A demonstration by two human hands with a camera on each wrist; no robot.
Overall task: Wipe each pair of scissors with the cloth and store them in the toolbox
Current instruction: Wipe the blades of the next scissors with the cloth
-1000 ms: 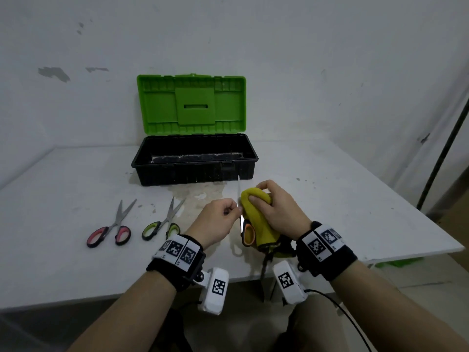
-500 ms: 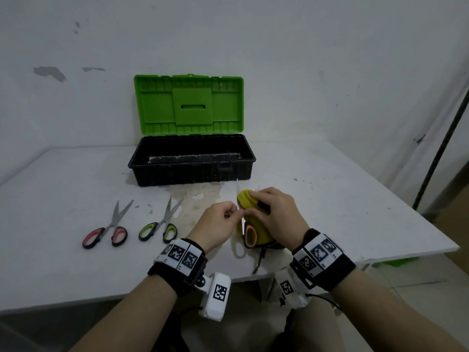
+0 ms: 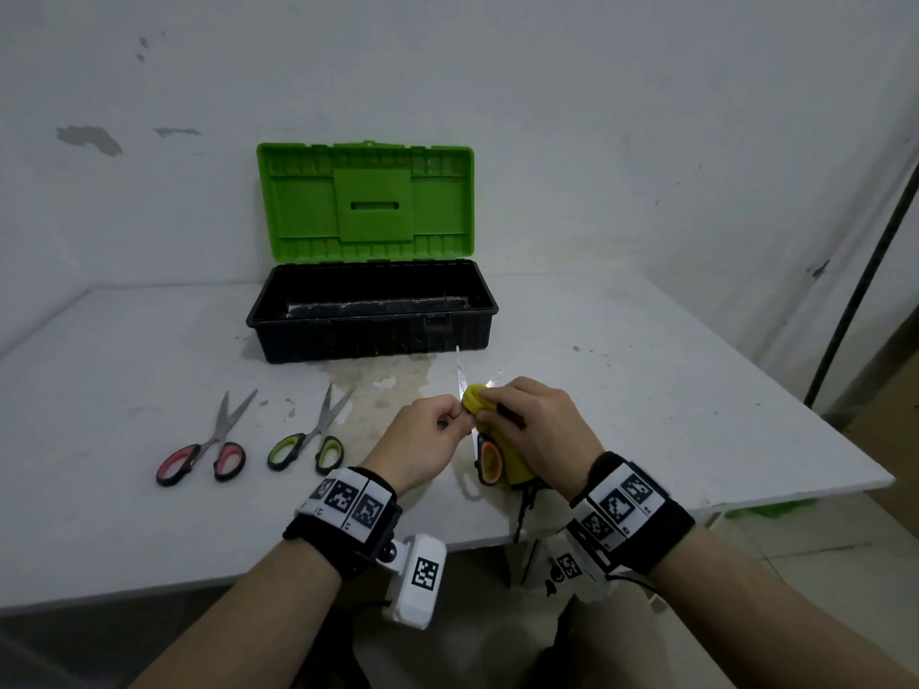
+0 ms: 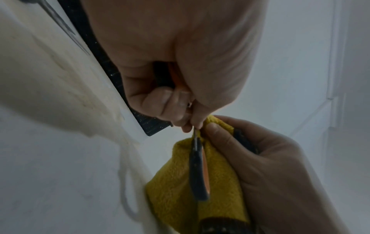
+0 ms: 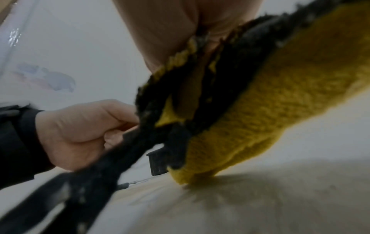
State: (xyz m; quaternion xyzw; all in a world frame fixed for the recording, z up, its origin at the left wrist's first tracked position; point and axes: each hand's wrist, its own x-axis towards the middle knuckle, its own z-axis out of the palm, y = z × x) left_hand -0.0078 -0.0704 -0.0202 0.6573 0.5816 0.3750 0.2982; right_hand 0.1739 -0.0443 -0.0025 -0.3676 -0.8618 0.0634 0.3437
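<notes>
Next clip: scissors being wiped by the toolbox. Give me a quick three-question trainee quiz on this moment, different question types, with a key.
1. True or false: the toolbox lid is closed.
2. Multiple choice: the yellow cloth is gripped by A) the left hand, B) the right hand, C) neither.
3. Fill in: apart from the orange-handled scissors being wiped, ___ pairs lie on the table: the pink-handled scissors and the green-handled scissors.

Key: 1 false, it stands open; 2 B, while the left hand pinches the orange pair near its blades; 3 two.
</notes>
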